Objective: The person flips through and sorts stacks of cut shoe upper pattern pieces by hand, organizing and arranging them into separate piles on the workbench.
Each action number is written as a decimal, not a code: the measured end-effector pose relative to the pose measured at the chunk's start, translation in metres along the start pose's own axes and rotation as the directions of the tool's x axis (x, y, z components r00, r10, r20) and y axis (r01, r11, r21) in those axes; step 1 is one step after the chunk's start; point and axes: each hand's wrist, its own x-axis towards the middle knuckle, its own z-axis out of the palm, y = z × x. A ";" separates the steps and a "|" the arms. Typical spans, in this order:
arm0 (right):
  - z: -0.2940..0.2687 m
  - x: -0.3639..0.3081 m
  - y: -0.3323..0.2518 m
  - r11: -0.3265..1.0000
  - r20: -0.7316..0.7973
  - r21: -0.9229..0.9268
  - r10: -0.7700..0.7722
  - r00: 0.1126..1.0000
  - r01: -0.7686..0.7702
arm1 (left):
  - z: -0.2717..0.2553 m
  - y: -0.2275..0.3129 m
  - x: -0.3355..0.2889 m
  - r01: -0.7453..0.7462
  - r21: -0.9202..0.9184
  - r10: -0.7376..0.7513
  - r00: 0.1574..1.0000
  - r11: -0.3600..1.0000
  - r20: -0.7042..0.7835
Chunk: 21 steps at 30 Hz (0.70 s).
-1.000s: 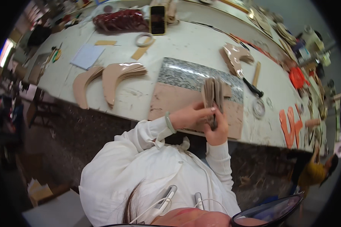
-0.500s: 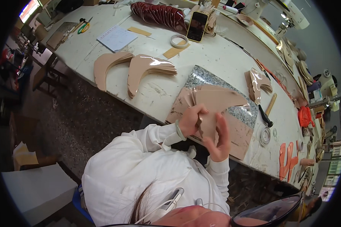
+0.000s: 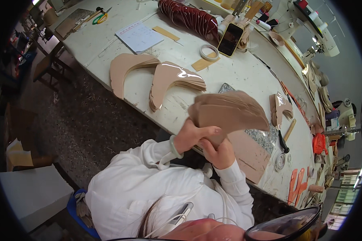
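A thick stack of tan, curved cut pieces (image 3: 231, 114), which look like leather or lining, is held up in both my hands over the near table edge. My left hand (image 3: 191, 135) grips its lower left end, thumb across the front. My right hand (image 3: 220, 153) closes on the lower end just beside it, its fingertips partly hidden. The upper part of the stack fans slightly into layers. Behind and below it are a speckled stone slab (image 3: 265, 138) and a pinkish board (image 3: 251, 158). Two similar stacks, one matte (image 3: 122, 70) and one shiny (image 3: 165, 78), lie to the left.
Farther back are a notepad (image 3: 138, 38), a tape roll (image 3: 205, 53), a phone (image 3: 231, 39) and a dark red wrapped roll (image 3: 189, 18). On the right lie a smaller tan stack (image 3: 278, 107), a black-handled tool (image 3: 284, 144) and orange-pink pieces (image 3: 295, 184). A sewing machine (image 3: 319, 26) stands beyond.
The stack has been lifted off the slab and tilted up toward me. My right hand, earlier open beside it, has closed on its lower end. The view has shifted somewhat.
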 end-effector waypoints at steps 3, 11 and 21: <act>-0.019 0.050 -0.016 0.997 0.280 0.045 0.047 0.959 -0.062 | -0.040 0.020 0.005 -0.118 -0.149 0.096 0.984 0.982 -0.148; 0.036 0.241 0.025 0.765 0.261 -0.397 -0.436 0.861 0.508 | -0.204 0.107 0.004 -0.426 -0.595 0.519 0.855 0.682 -0.017; 0.062 0.268 0.006 0.900 0.467 -0.417 0.090 0.879 0.129 | -0.226 0.097 -0.018 -0.172 -0.883 0.545 0.832 0.436 0.107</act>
